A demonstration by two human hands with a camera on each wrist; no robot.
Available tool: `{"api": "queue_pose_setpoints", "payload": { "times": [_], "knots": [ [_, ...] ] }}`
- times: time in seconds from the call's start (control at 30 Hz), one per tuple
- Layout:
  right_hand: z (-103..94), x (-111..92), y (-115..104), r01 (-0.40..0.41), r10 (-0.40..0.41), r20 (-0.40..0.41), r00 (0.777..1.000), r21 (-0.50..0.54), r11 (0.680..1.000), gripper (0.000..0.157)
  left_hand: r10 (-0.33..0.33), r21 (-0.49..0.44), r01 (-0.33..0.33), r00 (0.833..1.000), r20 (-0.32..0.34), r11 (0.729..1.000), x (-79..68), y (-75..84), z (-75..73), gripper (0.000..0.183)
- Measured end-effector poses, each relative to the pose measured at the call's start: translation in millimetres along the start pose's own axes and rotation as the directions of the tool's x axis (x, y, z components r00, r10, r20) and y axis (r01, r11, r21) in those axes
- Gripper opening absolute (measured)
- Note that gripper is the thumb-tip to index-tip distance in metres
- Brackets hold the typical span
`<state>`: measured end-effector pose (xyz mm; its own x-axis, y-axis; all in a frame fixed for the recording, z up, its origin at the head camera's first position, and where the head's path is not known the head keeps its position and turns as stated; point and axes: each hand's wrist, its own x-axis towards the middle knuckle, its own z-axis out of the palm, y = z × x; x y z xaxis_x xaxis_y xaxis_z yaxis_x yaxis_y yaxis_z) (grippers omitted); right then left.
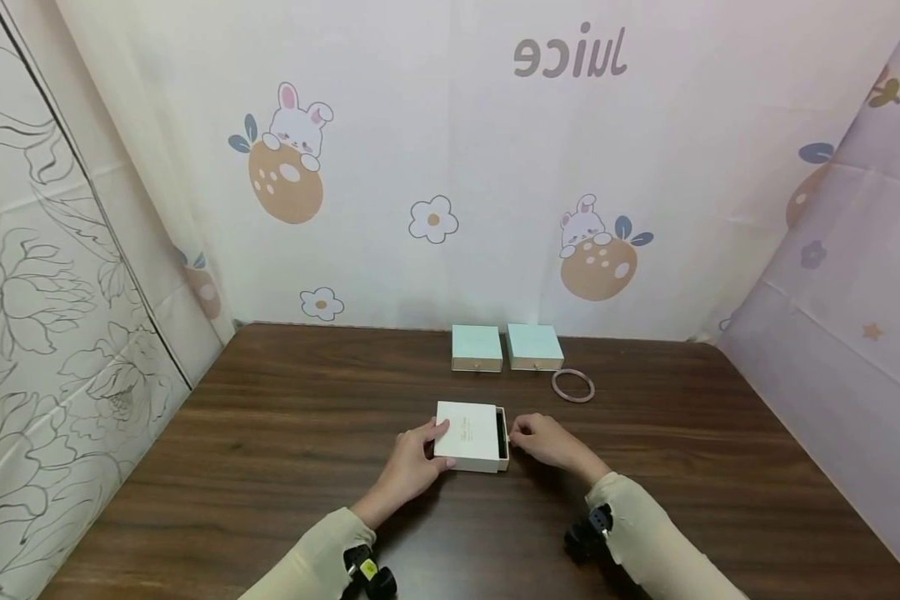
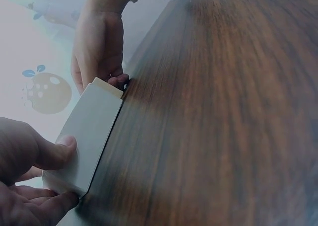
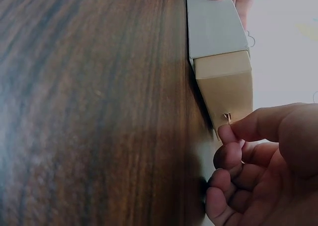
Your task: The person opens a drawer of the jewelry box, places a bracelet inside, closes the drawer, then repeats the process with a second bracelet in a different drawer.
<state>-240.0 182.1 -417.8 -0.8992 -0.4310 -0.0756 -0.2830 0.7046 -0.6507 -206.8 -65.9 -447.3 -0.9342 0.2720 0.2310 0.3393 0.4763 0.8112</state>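
A white drawer-style box (image 1: 467,433) with small lettering on its lid lies flat on the table, its cream inner drawer (image 3: 226,92) sticking a short way out on the right. My left hand (image 1: 411,461) holds the left end of the outer sleeve (image 2: 89,131) between thumb and fingers. At the drawer's front, my right hand (image 1: 549,442) pinches the small pull tab (image 3: 227,116) between thumb and index finger, the other fingers curled. A dark strip of the drawer's inside shows at the gap; its contents cannot be made out.
Two mint-green drawer boxes, one on the left (image 1: 477,346) and one on the right (image 1: 535,345), stand at the back of the dark wooden table (image 1: 307,400). A pale ring-shaped bangle (image 1: 573,386) lies just before the right one. Printed curtains (image 1: 375,150) enclose the table.
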Motion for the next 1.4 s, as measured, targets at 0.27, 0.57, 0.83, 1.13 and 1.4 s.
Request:
{"api": "queue_pose_setpoints", "payload": {
  "times": [0.27, 0.57, 0.83, 1.13, 1.4],
  "knots": [
    [-0.9, -0.7, 0.2, -0.01, 0.01, -0.004, 1.0, -0.014, 1.0, 0.019, -0.019, 0.012, 0.019, 1.0, 0.008, 1.0, 0.9, 2.7, -0.5, 0.053],
    [-2.2, -2.2, 0.5, -0.01, 0.009, -0.012, 1.0, -0.019, 1.0, 0.019, -0.027, 0.013, 0.027, 1.0, 0.007, 1.0, 0.7, 2.5, -0.2, 0.054],
    [-1.4, -3.0, 0.5, -0.01, 0.009, -0.012, 1.0, -0.03, 1.0, 0.019, 0.056, 0.059, -0.059, 0.997, 0.046, 0.997, 2.5, -1.1, -5.5, 0.053],
    [-1.8, 0.4, 3.8, -0.023, 0.023, -0.007, 1.0, -0.048, 0.999, 0.02, 0.135, 0.357, -0.246, 0.942, 0.307, 0.901, 32.5, 12.2, -26.0, 0.096],
    [-1.8, 1.1, 4.2, -0.017, 0.018, 0.001, 1.0, -0.044, 0.999, 0.019, 0.018, 0.368, -0.221, 0.877, 0.481, 0.903, 51.2, 10.5, -34.8, 0.102]
  ]
}}
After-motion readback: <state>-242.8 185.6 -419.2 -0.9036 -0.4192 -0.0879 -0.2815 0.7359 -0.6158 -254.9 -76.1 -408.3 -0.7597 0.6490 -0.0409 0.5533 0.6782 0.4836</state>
